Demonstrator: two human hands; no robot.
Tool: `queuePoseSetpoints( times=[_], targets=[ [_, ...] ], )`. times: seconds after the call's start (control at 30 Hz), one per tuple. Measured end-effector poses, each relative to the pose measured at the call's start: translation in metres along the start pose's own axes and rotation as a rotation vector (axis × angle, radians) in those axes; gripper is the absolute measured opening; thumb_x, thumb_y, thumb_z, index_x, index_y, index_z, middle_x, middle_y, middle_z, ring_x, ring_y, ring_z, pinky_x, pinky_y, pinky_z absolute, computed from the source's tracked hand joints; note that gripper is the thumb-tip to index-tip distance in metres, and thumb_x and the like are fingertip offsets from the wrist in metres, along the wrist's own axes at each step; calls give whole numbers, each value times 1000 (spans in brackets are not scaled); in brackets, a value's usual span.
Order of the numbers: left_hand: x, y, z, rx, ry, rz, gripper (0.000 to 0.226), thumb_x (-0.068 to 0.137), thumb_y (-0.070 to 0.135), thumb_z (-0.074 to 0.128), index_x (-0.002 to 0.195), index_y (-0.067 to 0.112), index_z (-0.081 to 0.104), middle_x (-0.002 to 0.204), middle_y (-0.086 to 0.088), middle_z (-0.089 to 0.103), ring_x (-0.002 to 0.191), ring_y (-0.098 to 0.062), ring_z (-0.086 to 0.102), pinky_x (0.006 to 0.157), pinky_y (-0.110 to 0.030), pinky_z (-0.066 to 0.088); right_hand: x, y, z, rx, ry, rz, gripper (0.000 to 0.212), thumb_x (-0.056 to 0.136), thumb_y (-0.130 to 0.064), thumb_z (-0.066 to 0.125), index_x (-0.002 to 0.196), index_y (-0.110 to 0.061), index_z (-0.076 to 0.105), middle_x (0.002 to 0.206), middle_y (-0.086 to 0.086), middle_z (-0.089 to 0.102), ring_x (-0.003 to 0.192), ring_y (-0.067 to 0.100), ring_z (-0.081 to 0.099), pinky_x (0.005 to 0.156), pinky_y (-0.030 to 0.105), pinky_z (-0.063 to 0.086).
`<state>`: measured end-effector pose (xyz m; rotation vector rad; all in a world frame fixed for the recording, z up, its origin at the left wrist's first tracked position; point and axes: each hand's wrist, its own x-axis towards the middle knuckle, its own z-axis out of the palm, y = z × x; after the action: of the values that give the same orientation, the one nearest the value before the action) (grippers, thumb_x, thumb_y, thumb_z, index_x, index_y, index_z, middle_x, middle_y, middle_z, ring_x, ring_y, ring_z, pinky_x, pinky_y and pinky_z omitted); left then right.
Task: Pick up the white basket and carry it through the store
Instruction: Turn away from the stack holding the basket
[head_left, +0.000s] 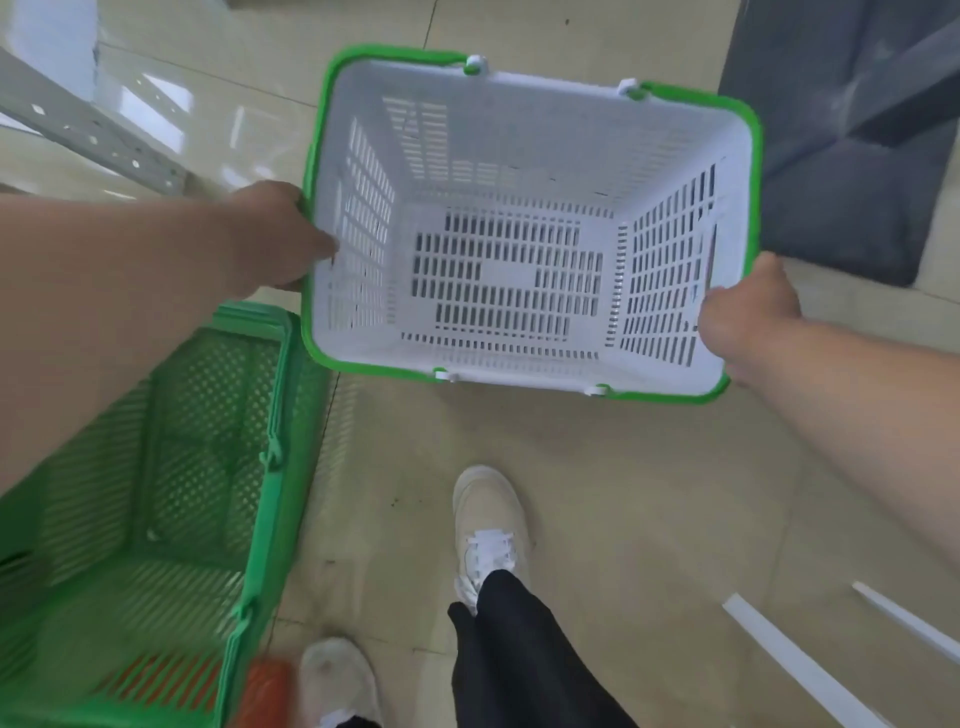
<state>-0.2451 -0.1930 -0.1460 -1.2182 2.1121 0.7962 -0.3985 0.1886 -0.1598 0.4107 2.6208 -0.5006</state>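
The white basket (519, 156), slotted plastic with a green rim and folded-down green handles, hangs in the air in front of me above the tiled floor. It holds nothing inside. My left hand (275, 236) grips its left short edge, thumb inside the wall. My right hand (748, 306) grips the right short edge near the front corner, thumb over the rim.
A stack of green baskets (156, 493) stands low at my left, with something orange beneath. A dark grey mat (841, 171) lies at the upper right. A grey perforated shelf post (88, 130) crosses the upper left. My two white shoes (488, 525) are on beige tiles. White strips (795, 660) lie lower right.
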Motion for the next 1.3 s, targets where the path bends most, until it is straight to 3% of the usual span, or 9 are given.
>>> queuePoseSetpoints(
  times=[0.1,0.33,0.47,0.6,0.8,0.9,1.03,1.13,1.3],
  targets=[
    [-1,-2,2,-85,23,-13,6,103,14,62,98,16,60,99,-10,74,73,-26,76,43,-27,50,-4,-5,0,50,88,15,24,100,-10,45,123,-9,53,109,2,54,93,22,50,75,25,37],
    [-28,-4,-32,-204,63,-39,2,103,12,63,101,12,64,100,-9,76,77,-27,78,54,-34,55,-31,-36,-32,89,144,-4,23,95,-10,44,115,-10,56,104,3,57,91,26,54,75,27,39],
    [-58,-13,-72,-312,64,-33,14,94,17,69,108,13,70,107,-12,79,85,-35,81,83,-53,66,-61,-58,-65,142,156,-14,21,93,-10,44,111,-12,55,101,2,59,89,27,56,75,30,43],
    [-104,-26,-116,-509,43,-59,18,96,9,74,114,11,73,110,-10,79,89,-31,80,90,-50,64,-106,-82,-105,153,164,-38,20,91,-6,42,108,-14,50,85,-2,51,84,28,53,70,29,39],
    [-207,-74,-175,-727,40,-29,22,97,6,75,117,15,76,103,-2,79,90,-22,79,81,-40,63,-182,-123,-161,164,193,-187,27,92,-9,44,116,-14,54,103,4,57,90,30,56,73,30,43],
    [-257,-112,-191,-820,66,-40,23,97,8,76,118,18,77,111,-5,82,98,-27,79,92,-46,63,-223,-139,-176,145,189,-255,30,93,-11,43,120,-19,53,107,3,57,93,30,56,75,31,45],
    [-312,-178,-196,-963,92,-89,19,97,5,74,97,23,78,90,1,86,88,-25,83,90,-46,63,-275,-162,-178,91,117,-343,32,94,-18,43,124,-27,50,112,3,61,97,34,60,80,41,52],
    [-343,-234,-189,-1060,134,-153,14,93,8,78,98,20,83,97,-3,86,97,-31,81,94,-54,62,-309,-187,-165,11,60,-439,29,98,-14,45,127,-21,49,109,3,56,91,31,54,73,34,42],
    [-400,-305,-142,-972,317,-213,9,88,24,79,88,31,85,84,5,85,77,-25,82,74,-43,66,-348,-233,-120,-165,-61,-616,43,99,-9,47,141,-15,42,105,10,50,88,31,48,71,32,38]
  ],
)
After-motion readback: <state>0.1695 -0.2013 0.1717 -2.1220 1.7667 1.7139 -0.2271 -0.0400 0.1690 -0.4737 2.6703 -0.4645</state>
